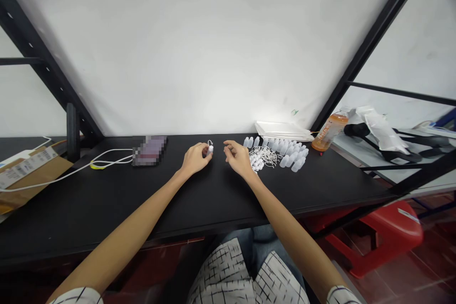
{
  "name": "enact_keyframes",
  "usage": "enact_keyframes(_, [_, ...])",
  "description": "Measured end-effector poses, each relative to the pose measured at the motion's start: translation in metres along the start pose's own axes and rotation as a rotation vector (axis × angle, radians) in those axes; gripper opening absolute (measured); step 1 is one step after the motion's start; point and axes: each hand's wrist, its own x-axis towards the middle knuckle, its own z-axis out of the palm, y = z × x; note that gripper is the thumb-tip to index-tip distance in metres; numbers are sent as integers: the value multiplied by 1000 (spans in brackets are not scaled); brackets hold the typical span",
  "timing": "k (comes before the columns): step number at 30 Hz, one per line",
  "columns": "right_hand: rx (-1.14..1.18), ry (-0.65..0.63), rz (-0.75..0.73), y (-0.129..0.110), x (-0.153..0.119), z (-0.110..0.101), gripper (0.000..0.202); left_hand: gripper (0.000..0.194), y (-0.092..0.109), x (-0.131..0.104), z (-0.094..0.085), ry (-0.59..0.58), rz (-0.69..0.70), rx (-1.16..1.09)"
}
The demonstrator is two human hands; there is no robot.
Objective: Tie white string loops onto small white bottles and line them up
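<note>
Where the left hand (195, 157) closes: a small white piece (210, 150), pinched tight between thumb and fingers over the middle of the table; a curled white loop (210, 142) stands up from its top.
Right hand (238, 156): level with the left, a short gap between the two; thumb and forefinger moderately apart. Inner palm hidden; cannot tell what, if anything, lies there.
White pile (265, 156): small pieces and tangled pale strings, just beside the right wrist, partly covered by it.
Translucent caps (281, 145): bottle-like, many, grouped behind and to the right of the pile; several upright at the back, the front ones tilted or lying.
White sheets (283, 131): flat stack behind the caps, near the wall (199, 47).
Orange bottle (329, 131): tilted, at the table's right end, near the sheets.
Phone-like slab (149, 151): blurred, left of the left hand; white cable (110, 150) looped beside it.
Cardboard package (42, 168): far left, printed label on top.
Table (124, 199): black, under both hands.
Red stool (388, 230): below, to the right.
</note>
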Motion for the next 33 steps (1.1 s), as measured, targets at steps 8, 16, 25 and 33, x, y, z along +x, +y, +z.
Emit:
enact_keyframes(8, [-244, 29, -119, 3, 0, -1, 23, 15, -34, 16, -18, 60, -377, 52])
enact_keyframes(16, [-521, 170, -89, 8, 8, -27, 27, 24, -38, 20, -16, 49, -419, 38])
enact_keyframes(25, [-779, 373, 158, 34, 24, -69, 29, 56, -8, 8, -26, 205, -352, 188])
enact_keyframes(33, [-972, 30, 144, 49, 45, -62, 29, 27, 32, -10, -10, 249, 119, 187])
